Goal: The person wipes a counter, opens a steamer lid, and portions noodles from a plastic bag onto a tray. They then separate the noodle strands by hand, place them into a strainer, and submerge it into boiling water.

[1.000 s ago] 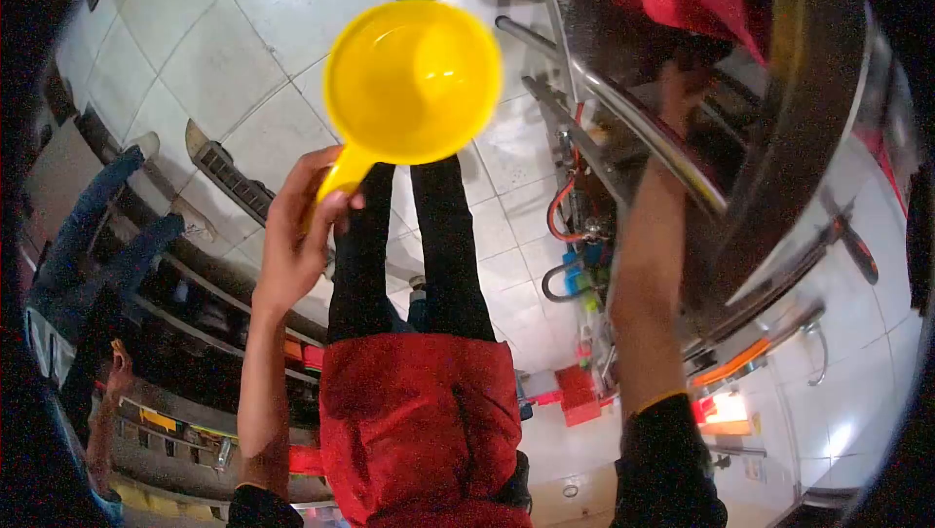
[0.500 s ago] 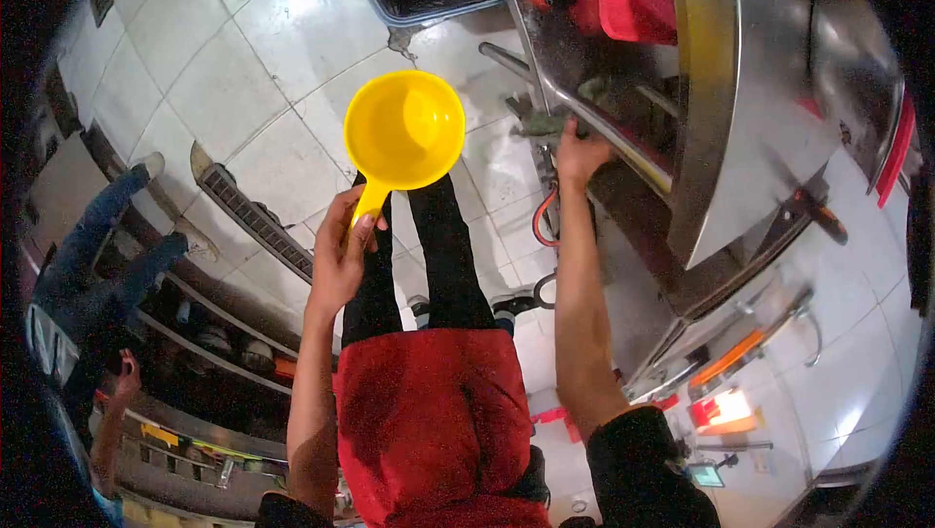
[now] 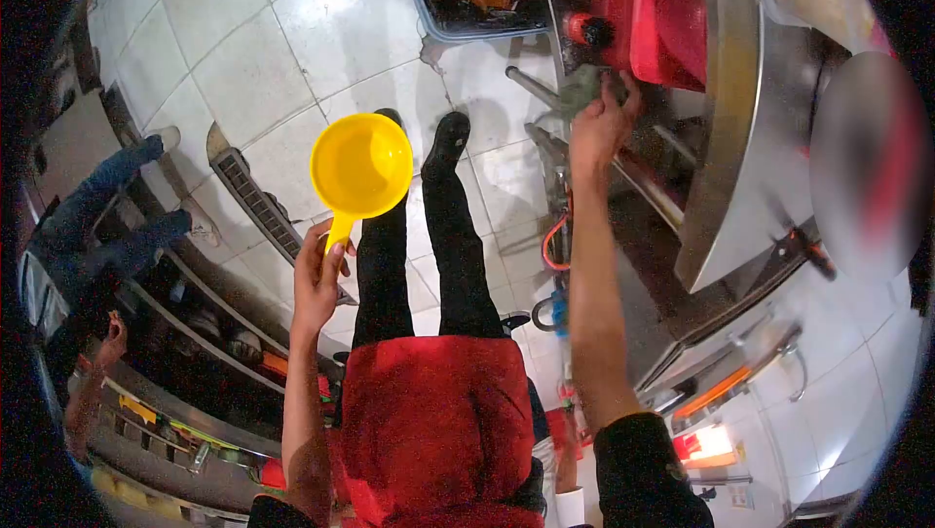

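Note:
My left hand (image 3: 319,275) is closed around the handle of a yellow plastic dipper (image 3: 361,166), whose round bowl faces up over the tiled floor. The inside of the bowl shows no contents that I can make out. At the right, my right hand (image 3: 602,129) reaches to the metal rail (image 3: 648,192) of a steel stand. Its fingers are bent over a grey-green cloth (image 3: 582,88), bunched at the rail; part of the cloth is hidden behind the hand.
A red plastic container (image 3: 667,21) sits on the steel stand's shelf. Beyond the floor tiles stands a dark-lined bin (image 3: 487,26) with something orange inside. A floor drain grate (image 3: 255,202) lies to the left. Another person's legs (image 3: 117,187) are at the far left.
My right hand has moved forward along the rail with the cloth. The dipper has shifted left and a little back in view. The camera has turned slightly, and my foot is now visible ahead.

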Available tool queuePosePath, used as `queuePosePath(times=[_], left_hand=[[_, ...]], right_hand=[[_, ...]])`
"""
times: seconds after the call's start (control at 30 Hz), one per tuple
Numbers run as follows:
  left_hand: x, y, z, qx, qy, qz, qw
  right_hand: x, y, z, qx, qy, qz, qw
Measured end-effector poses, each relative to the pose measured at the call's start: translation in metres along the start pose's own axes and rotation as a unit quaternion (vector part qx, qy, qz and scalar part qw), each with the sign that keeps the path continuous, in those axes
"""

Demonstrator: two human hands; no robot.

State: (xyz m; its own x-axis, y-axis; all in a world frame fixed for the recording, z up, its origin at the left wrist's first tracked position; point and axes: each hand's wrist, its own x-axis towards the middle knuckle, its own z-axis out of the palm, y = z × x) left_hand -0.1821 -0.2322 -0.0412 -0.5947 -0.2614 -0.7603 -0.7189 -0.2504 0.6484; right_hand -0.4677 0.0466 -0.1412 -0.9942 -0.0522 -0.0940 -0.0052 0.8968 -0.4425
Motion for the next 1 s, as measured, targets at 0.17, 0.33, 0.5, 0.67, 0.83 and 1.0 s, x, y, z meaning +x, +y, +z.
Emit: queuePosePath(times=[0.17, 0.33, 0.5, 0.67, 0.83, 1.0], left_hand=[[0.0, -0.006, -0.008, 0.01, 0.01, -0.016, 1.0], [-0.003, -0.011, -0.003, -0.011, 0.003, 0.001, 1.0], [-0.005, -0.008, -0.007, -0.013, -0.022, -0.019, 0.999], [-0.005, -0.013, -0.007, 0.001, -0.028, -0.026, 0.999], [-0.004, -0.014, 0.0, -0.012, -0.035, -0.045, 0.998], [0.0, -0.021, 0.008, 0.005, -0.063, -0.061, 0.996]], right_hand=[[-0.007, -0.001, 0.053, -0.142, 0.044, -0.004, 0.989], [-0.015, -0.023, 0.066, -0.062, -0.038, -0.088, 0.993], [0.052, -0.03, 0.069, -0.074, -0.02, -0.222, 0.972], [0.124, -0.043, 0.083, -0.086, 0.015, -0.231, 0.969], [0.16, -0.13, 0.061, 0.146, -0.134, 0.027, 0.98], [0.147, -0.095, 0.059, -0.204, 0.247, -0.416, 0.851]])
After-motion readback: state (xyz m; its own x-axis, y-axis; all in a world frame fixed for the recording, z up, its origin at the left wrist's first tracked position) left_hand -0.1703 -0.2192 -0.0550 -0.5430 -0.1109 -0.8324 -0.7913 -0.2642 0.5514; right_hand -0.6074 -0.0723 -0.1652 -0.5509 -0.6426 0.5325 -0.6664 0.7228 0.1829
